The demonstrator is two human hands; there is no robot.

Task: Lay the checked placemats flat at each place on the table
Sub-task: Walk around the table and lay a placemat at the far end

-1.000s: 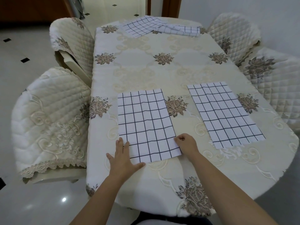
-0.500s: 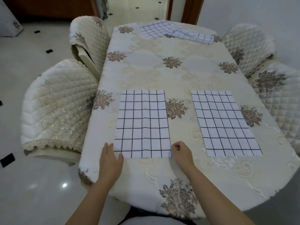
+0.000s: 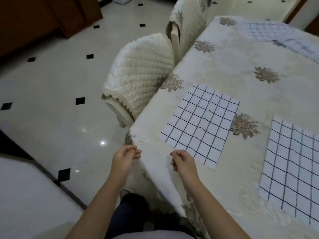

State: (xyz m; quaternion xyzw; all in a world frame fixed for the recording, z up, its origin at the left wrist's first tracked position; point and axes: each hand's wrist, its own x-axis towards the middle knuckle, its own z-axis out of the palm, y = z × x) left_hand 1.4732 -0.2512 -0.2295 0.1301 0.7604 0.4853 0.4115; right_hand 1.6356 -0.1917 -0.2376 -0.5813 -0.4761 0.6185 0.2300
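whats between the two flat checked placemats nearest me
In the head view, only tablecloth lies between the left placemat and the right placemat, with one brown embroidered flower on it.

- A checked placemat (image 3: 200, 125) lies flat on the worktop (image 3: 224, 69), close to its near-left corner.
- A second placemat (image 3: 291, 169) lies flat to the right of the first, apart from it.
- More checked cloth (image 3: 269, 31) lies rumpled well beyond the first placemat.
- The left hand (image 3: 125, 156) and right hand (image 3: 183, 160) hover just short of its near edge, fingers loosely curled and holding nothing.
- A quilted chair (image 3: 139, 78) stands to its left.
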